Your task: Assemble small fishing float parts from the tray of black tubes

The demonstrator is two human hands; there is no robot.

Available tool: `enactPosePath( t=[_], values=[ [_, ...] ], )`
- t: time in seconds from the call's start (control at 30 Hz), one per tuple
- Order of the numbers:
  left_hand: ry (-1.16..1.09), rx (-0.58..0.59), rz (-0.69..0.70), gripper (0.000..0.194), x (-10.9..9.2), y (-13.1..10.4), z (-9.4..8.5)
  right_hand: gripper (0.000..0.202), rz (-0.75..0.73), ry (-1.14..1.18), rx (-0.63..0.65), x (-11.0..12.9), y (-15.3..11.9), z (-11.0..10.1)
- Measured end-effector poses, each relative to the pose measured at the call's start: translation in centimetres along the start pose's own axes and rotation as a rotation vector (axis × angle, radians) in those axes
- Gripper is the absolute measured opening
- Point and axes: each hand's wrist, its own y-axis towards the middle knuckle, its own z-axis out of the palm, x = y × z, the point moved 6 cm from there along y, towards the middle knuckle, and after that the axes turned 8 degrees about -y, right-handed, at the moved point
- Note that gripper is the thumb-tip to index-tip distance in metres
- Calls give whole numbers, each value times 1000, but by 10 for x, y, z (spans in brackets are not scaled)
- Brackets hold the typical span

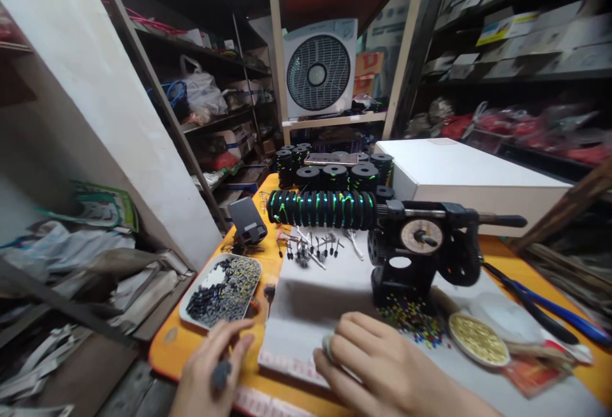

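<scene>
My left hand (213,366) is near the table's front left, its fingers curled around a small dark grey piece (221,374). Just beyond it is a white tray (186,310) of small grey, black and yellowish parts. Over the white paper, my right hand (368,356) has its fingers bent together, with a pale greenish thing (327,347) at the fingers. Behind the hands, a black winding machine (406,264) with a round dial carries a row of black discs (322,210) with green wire. Small dark parts with leads (310,250) lie beneath the discs.
Coloured beads (414,321) and a dish of brass-coloured pieces (479,340) lie right of my right hand. Blue-handled pliers (549,305) are farther right. Black spools (335,178) and a white box (468,165) stand behind; a phone stand (246,219) is at left.
</scene>
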Motion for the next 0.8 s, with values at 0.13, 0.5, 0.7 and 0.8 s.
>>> enactPosePath(
  t=[0.13, 0.5, 0.7, 0.8],
  values=[
    [284, 47, 98, 14, 23, 5, -13, 30, 137, 44, -76, -8, -11, -2],
    [377, 15, 63, 16, 23, -18, -4, 26, 297, 179, -138, -15, -13, -4],
    [310, 51, 16, 13, 13, -1, 3, 23, 345, 291, -31, -9, -15, -4],
    [264, 23, -7, 17, 3, 0, 6, 21, 358, 322, -63, -9, -16, -4]
  ],
)
